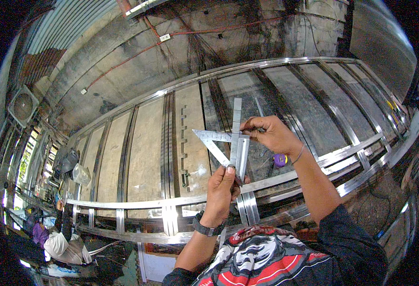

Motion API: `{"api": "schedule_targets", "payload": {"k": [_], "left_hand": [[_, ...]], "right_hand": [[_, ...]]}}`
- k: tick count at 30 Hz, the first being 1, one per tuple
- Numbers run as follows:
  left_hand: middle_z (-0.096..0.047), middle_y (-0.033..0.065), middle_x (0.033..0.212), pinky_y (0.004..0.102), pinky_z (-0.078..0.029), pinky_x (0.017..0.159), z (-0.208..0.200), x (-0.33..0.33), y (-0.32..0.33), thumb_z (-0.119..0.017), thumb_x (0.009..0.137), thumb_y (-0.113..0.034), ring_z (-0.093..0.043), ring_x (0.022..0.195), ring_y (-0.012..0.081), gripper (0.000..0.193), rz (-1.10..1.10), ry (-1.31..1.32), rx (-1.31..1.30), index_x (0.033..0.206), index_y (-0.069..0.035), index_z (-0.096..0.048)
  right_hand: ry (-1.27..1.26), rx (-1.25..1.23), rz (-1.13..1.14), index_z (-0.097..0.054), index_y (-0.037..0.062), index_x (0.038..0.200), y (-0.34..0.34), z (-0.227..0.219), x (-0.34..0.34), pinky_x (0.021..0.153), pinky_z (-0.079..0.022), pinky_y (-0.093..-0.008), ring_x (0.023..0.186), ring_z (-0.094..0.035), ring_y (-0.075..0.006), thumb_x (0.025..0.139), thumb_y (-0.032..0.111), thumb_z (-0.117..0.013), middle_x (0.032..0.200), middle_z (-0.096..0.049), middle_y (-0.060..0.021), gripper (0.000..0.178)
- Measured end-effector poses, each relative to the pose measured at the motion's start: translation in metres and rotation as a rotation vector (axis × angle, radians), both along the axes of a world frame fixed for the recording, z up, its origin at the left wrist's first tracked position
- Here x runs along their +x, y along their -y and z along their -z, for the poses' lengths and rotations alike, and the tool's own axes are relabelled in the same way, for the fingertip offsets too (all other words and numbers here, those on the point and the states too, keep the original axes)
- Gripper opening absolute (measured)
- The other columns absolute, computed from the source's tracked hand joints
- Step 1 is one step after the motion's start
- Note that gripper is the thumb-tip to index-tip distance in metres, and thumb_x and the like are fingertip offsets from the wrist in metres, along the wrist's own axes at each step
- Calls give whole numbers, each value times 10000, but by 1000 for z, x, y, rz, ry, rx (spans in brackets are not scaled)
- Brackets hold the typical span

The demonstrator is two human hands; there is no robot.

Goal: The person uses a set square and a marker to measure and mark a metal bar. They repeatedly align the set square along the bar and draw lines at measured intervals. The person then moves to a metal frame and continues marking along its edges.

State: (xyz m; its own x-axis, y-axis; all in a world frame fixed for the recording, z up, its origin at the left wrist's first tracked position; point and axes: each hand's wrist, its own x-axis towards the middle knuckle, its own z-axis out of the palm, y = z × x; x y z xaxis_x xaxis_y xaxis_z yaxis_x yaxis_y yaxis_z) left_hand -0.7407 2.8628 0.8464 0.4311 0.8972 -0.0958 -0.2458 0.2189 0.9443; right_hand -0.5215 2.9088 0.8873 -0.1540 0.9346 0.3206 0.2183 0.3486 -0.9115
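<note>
My left hand (222, 189) is closed round the lower end of a flat metal strip (238, 110) and a triangular speed square (215, 151), its thumb pressed on the strip. The strip stands lengthwise across the square, above a metal frame. At the square's upper right corner my right hand (269, 136) is pinched, fingertips close to the strip's edge. A thin, light, pointed piece shows beyond its knuckles; whether those fingers hold it I cannot make out. A purple and yellow tape measure (280, 160) lies below my right hand.
The long frame of shiny metal bars (145, 205) spans the work area, over brown and dark panels. At the far left another person (61, 247) bends near the frame's end, by a pale plastic container (81, 174). A stained wall (123, 62) runs behind; a fan (23, 106) stands left.
</note>
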Motion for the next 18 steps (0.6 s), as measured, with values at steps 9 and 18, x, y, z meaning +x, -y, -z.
{"api": "schedule_targets", "payload": {"k": [9,18], "left_hand": [[-692,56,798,191,-327,438,-1,4,1,-470,1072,-306,-427,512,30,258,-15,-40,13,1018,-77,-575],[-687,52,808,193,-328,442,4,4,2,-473,1071,-298,-427,512,31,252,-17,-15,26,1016,-76,-578]], "right_hand": [[190,-43,-142,-676,12,1162,0,-14,22,889,-489,-287,959,-613,-98,998,181,-596,1000,-716,-29,249],[249,-48,-178,-679,9,1130,4,-22,32,879,-487,-291,941,-614,-107,998,245,-603,969,-714,-49,280]]}}
